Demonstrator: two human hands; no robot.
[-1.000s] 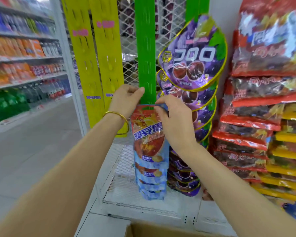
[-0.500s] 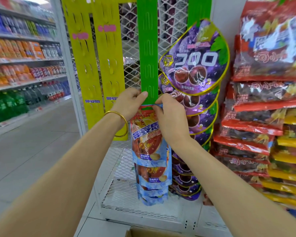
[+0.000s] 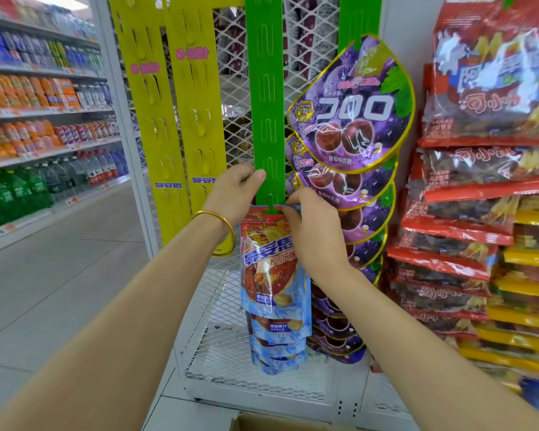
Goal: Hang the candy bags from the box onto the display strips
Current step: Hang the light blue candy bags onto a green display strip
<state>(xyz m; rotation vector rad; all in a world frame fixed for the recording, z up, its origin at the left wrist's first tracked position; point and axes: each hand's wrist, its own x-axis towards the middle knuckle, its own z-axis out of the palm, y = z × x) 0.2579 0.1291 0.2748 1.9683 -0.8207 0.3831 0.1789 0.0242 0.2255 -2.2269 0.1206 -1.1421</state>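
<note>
The step in hand was hooking one candy bag (image 3: 269, 259) onto a tab of the green strip (image 3: 266, 119). The left hand (image 3: 232, 189) gripped the strip's left edge just above the bag, fingers curled behind and thumb across the front. The right hand (image 3: 311, 225) pinched the bag's top right corner, with the hang-hole sitting right at a green tab; whether the tab was fully through could not be told. The next move probably called for pulling the bag down to seat it, letting go, then reaching to the cardboard box (image 3: 280, 423) at the bottom edge for another.

The bag was a glossy, crinkly foil pouch, red above and pale blue below, overlapping similar pouches hanging under it. The strip looked like thin flat plastic with punched tongue-shaped tabs. To its right hung shiny purple bags (image 3: 352, 110) with rounded, gold-edged outlines, in front of white wire mesh (image 3: 231, 88).
</note>
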